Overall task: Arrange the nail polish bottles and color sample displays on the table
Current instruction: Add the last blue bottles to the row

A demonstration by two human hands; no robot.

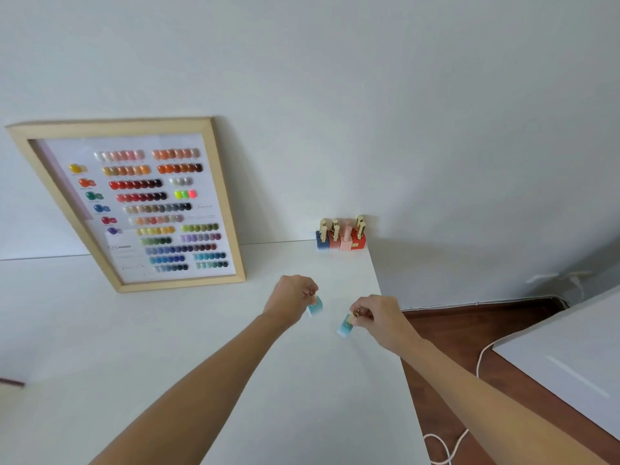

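My left hand (291,297) grips a teal bottle (315,306) by its gold cap, just above the white table (167,347). My right hand (377,317) pinches the gold cap of a light blue bottle (345,325), which hangs tilted over the table. The two bottles are about a hand's width apart. A cluster of several bottles (340,234) with gold caps, blue, red and pink, stands in the table's far right corner against the wall. A wood-framed color sample display (147,206) leans on the wall at the left.
The table's right edge (396,347) runs close beside my right hand, with brown floor (469,327) below. A white cord (446,444) lies on the floor. Another white surface (570,357) stands at the right. A dark object (11,382) shows at the left edge.
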